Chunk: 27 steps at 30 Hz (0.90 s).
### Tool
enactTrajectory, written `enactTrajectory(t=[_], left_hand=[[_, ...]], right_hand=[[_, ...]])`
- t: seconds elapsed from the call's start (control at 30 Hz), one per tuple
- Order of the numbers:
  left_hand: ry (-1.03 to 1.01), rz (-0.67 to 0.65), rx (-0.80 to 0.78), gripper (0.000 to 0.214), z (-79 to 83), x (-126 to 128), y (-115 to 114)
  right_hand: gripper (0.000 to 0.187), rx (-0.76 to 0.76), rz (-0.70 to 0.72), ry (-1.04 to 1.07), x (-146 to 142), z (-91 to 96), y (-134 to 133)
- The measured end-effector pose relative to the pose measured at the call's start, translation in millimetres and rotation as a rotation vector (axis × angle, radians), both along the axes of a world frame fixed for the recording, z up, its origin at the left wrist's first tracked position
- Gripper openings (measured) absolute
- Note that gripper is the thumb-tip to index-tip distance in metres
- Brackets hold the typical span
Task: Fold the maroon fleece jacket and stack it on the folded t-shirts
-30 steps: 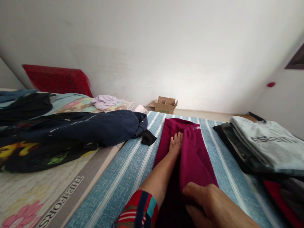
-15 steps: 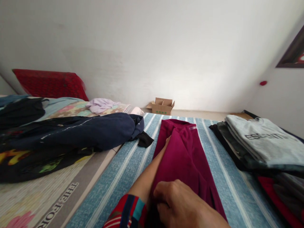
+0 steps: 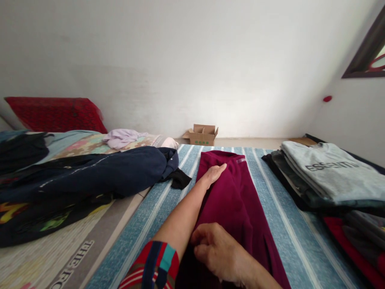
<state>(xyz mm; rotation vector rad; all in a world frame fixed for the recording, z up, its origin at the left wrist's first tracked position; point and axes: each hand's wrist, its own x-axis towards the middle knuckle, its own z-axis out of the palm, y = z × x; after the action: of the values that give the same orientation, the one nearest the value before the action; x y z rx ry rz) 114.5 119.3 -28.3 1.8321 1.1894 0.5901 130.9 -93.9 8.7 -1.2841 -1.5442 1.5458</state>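
Observation:
A pair of magenta trousers (image 3: 237, 200) lies lengthwise on the blue striped sheet, waistband at the far end with a small label at its right corner. My left hand (image 3: 215, 173) rests on the upper part near the waistband, fingers stretched out and flat on the cloth. Closer to me, my right hand (image 3: 215, 249) is closed in a pinch at the left side of the trousers, seemingly gripping the fabric; its fingertips are partly hidden. The lower ends of the legs run out of view at the bottom.
Left of the trousers lies a dark navy garment (image 3: 132, 168) with other clothes. A folded stack topped by a grey shirt (image 3: 327, 168) stands on the right. Beyond the bed edge sits an open cardboard box (image 3: 201, 136) near the wall.
My left hand has come out from beneath the magenta fold and now lies flat on top. My right hand stays closed at the left edge. The view has shifted slightly.

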Motion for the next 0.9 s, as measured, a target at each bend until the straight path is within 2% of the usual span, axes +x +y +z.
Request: enactTrajectory(t=[0.1,0.2,0.3,0.4,0.5,0.63,0.7,0.77,0.83,0.9], left_hand=[[0.240,-0.003,0.167,0.027,2.3,4.9,4.9],[0.354,0.025,0.252,0.018,-1.3,11.7,8.4],[0.462,0.054,0.338,0.018,-9.3,17.8,2.6],[0.532,0.071,0.404,0.028,-15.9,21.8,-6.8],[0.575,0.070,0.431,0.040,-16.5,23.8,-10.3],[0.598,0.053,0.431,0.048,-9.5,21.3,-8.9],[0.596,0.050,0.442,0.048,-4.9,16.3,-10.8],[0.571,0.040,0.509,0.046,-0.8,9.1,-15.5],[0.529,-0.005,0.618,0.044,1.9,1.7,-22.2],[0.497,-0.092,0.709,0.045,2.7,-3.2,-29.0]], right_hand=[[0.020,-0.055,-0.022,-0.005,-4.1,-3.6,-0.2],[0.021,-0.074,-0.047,0.053,-8.2,-9.9,-1.2],[0.024,-0.056,-0.042,0.062,-10.2,-17.1,-1.8],[0.028,-0.006,-0.016,-0.035,-8.1,-18.1,-3.3],[0.027,0.101,0.031,-0.155,-4.4,-8.1,-7.4],[0.018,0.256,0.069,-0.242,3.9,16.5,-20.7],[0.019,0.362,-0.010,-0.242,16.0,26.2,-31.0],[0.022,0.470,-0.166,-0.259,36.6,29.1,-41.3],[0.021,0.533,-0.376,-0.342,62.6,23.4,-48.2],[0.020,0.526,-0.539,-0.514,86.6,10.7,-49.0]])
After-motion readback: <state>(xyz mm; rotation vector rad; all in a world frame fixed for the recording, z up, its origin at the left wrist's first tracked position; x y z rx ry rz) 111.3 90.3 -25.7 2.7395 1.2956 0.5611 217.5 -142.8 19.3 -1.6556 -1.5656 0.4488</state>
